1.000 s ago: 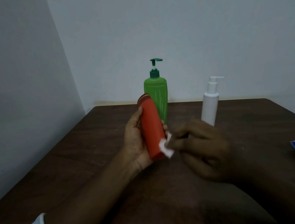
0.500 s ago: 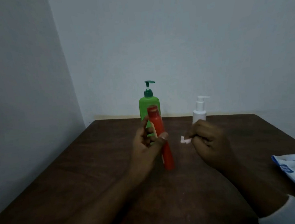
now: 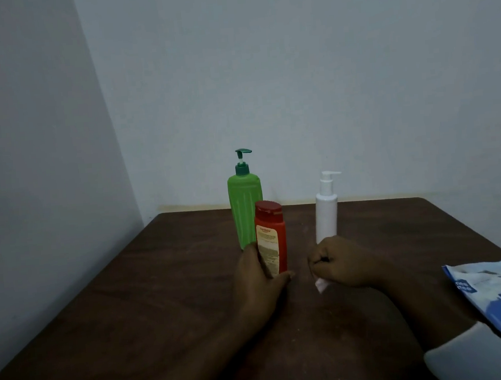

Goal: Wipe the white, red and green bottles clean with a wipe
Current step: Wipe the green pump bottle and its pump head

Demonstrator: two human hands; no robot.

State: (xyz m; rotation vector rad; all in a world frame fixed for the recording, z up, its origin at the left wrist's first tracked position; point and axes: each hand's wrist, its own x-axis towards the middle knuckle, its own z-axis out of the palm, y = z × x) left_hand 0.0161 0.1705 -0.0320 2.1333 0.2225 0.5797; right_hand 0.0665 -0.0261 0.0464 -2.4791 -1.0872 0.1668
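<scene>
Head view. The left grip [image 3: 259, 279] grasps the lower half of the red bottle [image 3: 272, 233], fingers behind it and thumb across its near side. The bottle is upright with its label facing me. Its base is hidden by the thumb, so I cannot tell whether it rests on the worktop [image 3: 161, 286]. The right grip [image 3: 343, 263] is clenched around a small white wipe [image 3: 321, 286], a corner of which shows below the fingers. It lies low over the worktop, just beside the red bottle and apart from it. The green pump bottle [image 3: 246, 211] stands directly behind the red one. The white pump bottle [image 3: 326, 217] stands behind the right grip. I see a blue-and-white wipe pack [image 3: 491, 299] at the worktop's right edge.
</scene>
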